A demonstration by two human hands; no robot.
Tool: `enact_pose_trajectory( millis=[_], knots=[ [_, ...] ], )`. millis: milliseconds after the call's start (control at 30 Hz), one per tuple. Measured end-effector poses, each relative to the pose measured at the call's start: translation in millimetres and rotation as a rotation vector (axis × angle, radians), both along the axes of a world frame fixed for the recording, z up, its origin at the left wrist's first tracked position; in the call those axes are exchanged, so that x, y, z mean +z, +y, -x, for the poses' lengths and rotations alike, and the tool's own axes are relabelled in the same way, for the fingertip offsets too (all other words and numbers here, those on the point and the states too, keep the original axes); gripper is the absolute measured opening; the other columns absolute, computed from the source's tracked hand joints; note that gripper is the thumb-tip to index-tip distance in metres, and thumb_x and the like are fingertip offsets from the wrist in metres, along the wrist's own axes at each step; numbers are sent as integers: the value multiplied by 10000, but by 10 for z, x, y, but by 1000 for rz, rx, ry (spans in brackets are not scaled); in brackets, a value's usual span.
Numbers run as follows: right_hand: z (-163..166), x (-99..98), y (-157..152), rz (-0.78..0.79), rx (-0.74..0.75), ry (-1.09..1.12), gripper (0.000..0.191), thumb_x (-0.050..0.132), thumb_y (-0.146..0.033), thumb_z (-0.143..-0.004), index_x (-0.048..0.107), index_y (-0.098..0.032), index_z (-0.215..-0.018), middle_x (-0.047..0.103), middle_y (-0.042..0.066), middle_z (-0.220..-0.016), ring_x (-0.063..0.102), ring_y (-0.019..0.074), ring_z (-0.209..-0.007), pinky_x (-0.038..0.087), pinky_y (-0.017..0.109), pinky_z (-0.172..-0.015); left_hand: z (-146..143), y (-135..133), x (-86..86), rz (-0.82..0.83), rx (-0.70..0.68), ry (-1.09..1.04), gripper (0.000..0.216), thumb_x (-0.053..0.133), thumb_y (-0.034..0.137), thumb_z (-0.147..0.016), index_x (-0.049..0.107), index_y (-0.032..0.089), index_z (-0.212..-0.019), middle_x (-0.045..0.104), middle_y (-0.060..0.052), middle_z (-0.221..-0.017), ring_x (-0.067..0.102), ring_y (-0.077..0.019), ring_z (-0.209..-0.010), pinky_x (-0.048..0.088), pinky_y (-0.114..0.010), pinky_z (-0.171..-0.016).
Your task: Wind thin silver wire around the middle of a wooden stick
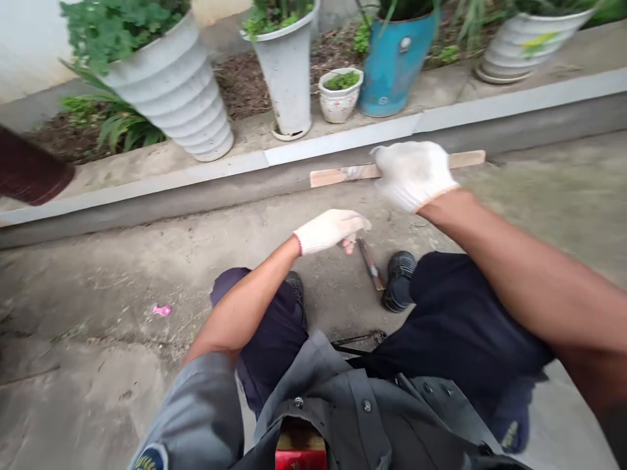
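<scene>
I am crouched on a concrete floor, both hands in white gloves. My right hand (414,173) grips a flat wooden strip (337,175) that lies level in front of the grey curb (196,186). My left hand (329,230) hangs lower, fingers loosely curled, just left of a short tool with a brownish handle (371,264) lying on the ground by my black shoe (398,279). Whether the left fingers touch the tool I cannot tell.
Behind the curb stand white ribbed planters (179,91), a tall white pot (288,72), a small white pot (339,94) and a blue pot (394,62). A pink scrap (161,310) lies on the concrete. A dark red object (29,173) pokes in at the left edge.
</scene>
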State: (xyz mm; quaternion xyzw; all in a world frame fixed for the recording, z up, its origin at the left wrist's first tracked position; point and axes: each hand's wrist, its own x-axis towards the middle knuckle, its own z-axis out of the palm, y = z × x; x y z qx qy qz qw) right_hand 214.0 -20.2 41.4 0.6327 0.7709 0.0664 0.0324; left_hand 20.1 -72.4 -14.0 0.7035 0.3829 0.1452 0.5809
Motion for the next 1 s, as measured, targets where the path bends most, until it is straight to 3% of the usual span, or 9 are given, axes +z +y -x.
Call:
enact_pose_trajectory(
  millis=[133, 267, 367, 467, 567, 767, 1000],
  knots=[
    [-61, -150, 46, 135, -9, -138, 261, 577, -189, -978, 781, -34, -1028, 726, 247, -937, 683, 310, -974, 438, 439, -854, 24, 117, 37, -85, -48, 208, 362, 479, 415, -1040, 725, 162, -1122, 645, 5, -682, 674, -158, -613, 502, -262, -662],
    [-163, -277, -2, 330, 46, -222, 219, 596, -143, -974, 772, -21, -927, 708, 209, -850, 654, 280, -993, 415, 459, -924, 97, 279, -4, -552, -116, 569, 399, 419, 380, -1061, 763, 184, -1016, 774, -84, -966, 723, -229, -843, 506, -323, -782],
    [-288, -247, -57, 398, 195, -173, 162, 607, -95, -919, 763, -53, -931, 713, 179, -865, 644, 238, -924, 412, 402, -883, 177, 373, -15, -672, -114, 694, 428, 404, 424, -1079, 768, 201, -1096, 790, -102, -1115, 726, -269, -968, 505, -347, -832],
    [-385, -129, -94, 496, 410, -57, 141, 634, -135, -858, 752, -128, -934, 711, 103, -832, 601, 186, -773, 387, 327, -755, 245, 426, 19, -667, -94, 648, 440, 413, 468, -1081, 762, 204, -1125, 788, -89, -1155, 719, -253, -987, 506, -329, -851],
    [-380, -3, -107, 506, 464, 152, 130, 652, -260, -869, 730, -169, -922, 678, 30, -790, 546, 147, -701, 339, 288, -676, 295, 437, 85, -614, -60, 501, 410, 459, 461, -1058, 765, 189, -1058, 791, -73, -1082, 708, -217, -950, 506, -295, -831],
    [-213, 123, -64, 265, 271, 447, 382, 673, -517, -886, 714, -163, -1023, 676, 30, -840, 572, 171, -787, 346, 278, -697, 390, 381, 277, -429, 49, 389, 429, 457, 481, -1026, 777, 196, -1003, 750, -17, -777, 687, -190, -793, 502, -289, -772],
    [-130, 141, 175, 100, -12, 335, 475, 551, -530, -982, 700, -155, -1232, 738, 161, -1050, 674, 282, -949, 464, 345, -789, 432, 328, 299, -298, 33, 443, 430, 451, 517, -995, 747, 205, -996, 707, -1, -672, 670, -196, -698, 469, -299, -697]
  ],
)
